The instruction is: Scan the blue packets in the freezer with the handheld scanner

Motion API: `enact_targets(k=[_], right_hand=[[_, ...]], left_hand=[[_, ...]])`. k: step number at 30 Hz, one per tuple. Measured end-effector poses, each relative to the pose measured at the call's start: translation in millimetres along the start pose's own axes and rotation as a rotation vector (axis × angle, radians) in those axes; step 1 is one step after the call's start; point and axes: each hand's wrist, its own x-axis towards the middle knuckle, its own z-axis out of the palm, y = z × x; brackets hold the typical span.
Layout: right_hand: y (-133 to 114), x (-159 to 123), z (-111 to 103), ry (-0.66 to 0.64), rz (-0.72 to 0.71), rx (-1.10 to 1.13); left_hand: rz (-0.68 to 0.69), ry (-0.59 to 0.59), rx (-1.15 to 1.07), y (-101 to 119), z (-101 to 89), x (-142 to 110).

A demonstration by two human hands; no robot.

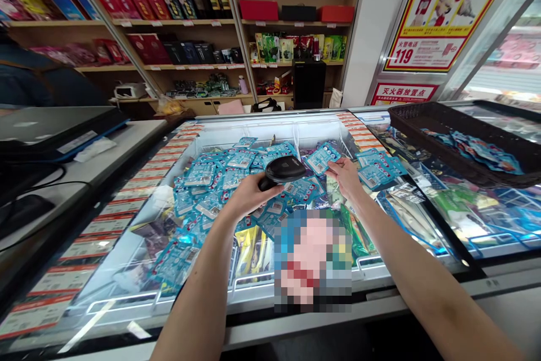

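Observation:
My left hand (249,197) is closed around the handle of a black barcode scanner (285,168), whose head points to the right. A blue packet (322,158) with a printed barcode is pinched at its lower right corner by my right hand (344,178), just right of the scanner. Many similar blue packets (200,174) are heaped on the glass lid of a chest freezer beneath both hands. A smaller group of blue packets (376,168) lies to the right of my right hand.
A dark woven basket (456,172) with several blue packets stands on the right. Price labels (139,185) run along the freezer's left side. A counter with a flat grey device (54,127) is at the left. Stocked shelves (181,20) line the back. Part of a person (40,76) shows far left.

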Motion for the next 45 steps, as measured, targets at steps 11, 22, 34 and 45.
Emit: enact_targets(k=[11, 22, 34, 45], right_hand=[[-1, -1, 5, 0.038, -0.021, -0.003], [3, 4, -1, 0.066, -0.081, -0.054], [-48, 21, -75, 0.501, -0.478, -1.314], [-44, 13, -75, 0.499, -0.579, -1.650]], left_hand=[[-0.025, -0.029, 0.003, 2, 1.0, 1], [-0.024, 0.010, -0.019, 0, 1.3, 0], [-0.050, 0.265, -0.171, -11, 0.4, 4], [-0.033, 0.296, -0.142, -20, 1.6, 6]])
